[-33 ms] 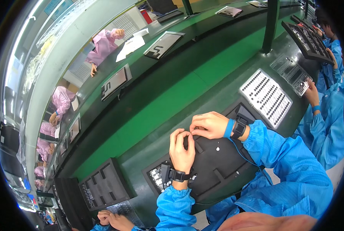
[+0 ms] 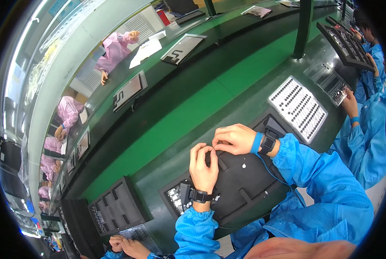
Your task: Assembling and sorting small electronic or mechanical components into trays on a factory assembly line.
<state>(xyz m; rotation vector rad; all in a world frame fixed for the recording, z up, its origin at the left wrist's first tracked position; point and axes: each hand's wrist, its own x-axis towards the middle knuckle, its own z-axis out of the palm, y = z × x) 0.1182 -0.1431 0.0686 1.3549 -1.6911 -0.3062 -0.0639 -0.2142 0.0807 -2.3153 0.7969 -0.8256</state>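
My left hand (image 2: pixel 203 166) and my right hand (image 2: pixel 234 139) meet fingertip to fingertip over the far edge of a black foam pad (image 2: pixel 249 190) that lies in front of me. The fingers of both hands pinch together on a small part that is too small to make out. Each wrist carries a black watch-like band, and the right one also has a blue strap with a thin cord. Both sleeves are blue. Beside my left wrist lies a small tray of tiny shiny parts (image 2: pixel 172 196).
A white tray with rows of dark dots (image 2: pixel 297 108) lies to the right. A black foam tray (image 2: pixel 117 207) sits to the left, near a co-worker's hands (image 2: pixel 128 247). Beyond runs a green belt (image 2: pixel 180 116). Another co-worker's hand (image 2: pixel 350 101) works at the right.
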